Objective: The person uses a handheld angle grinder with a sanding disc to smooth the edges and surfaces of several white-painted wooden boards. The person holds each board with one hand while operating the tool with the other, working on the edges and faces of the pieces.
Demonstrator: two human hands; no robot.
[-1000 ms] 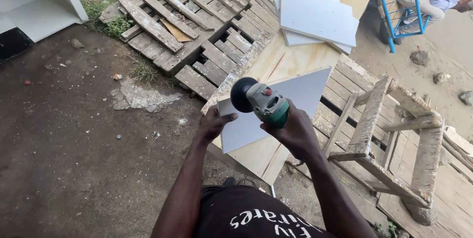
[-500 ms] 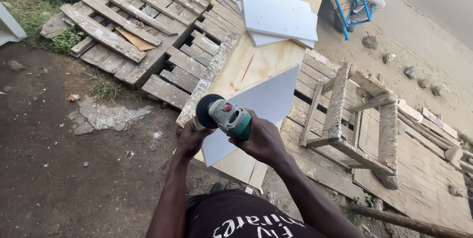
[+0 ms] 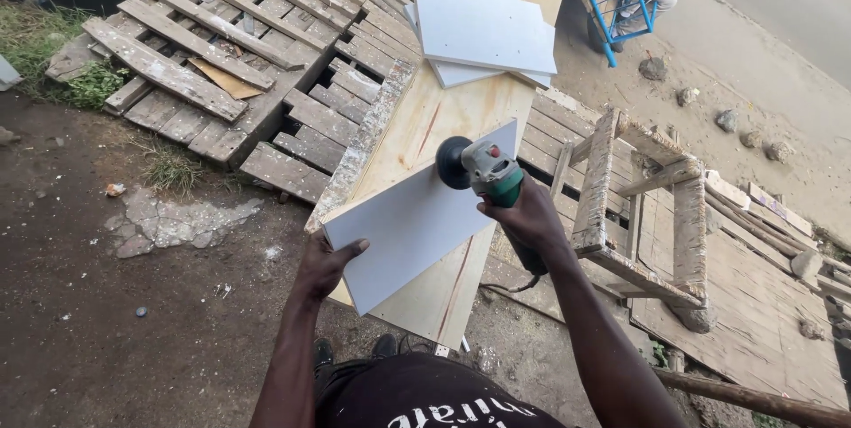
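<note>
— What colour is the panel under the left hand?
— Plain pale grey-white, no pattern. The stacked sheets far beyond it match.
— And the tool in the right hand?
— The grinder has a green body, grey head, small red spot, and a black disc.
— Beneath the panel?
— A plywood board, light tan with reddish streaks.
— Left of the left hand?
— Weathered grey pallets; dark brown earth.

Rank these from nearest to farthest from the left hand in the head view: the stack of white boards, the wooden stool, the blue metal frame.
From the left hand, which grips the white panel's near corner:
1. Wooden stool, off to the right, beside the plywood table.
2. Stack of white boards, at the table's far end.
3. Blue metal frame, top right, beyond the stack.
</note>
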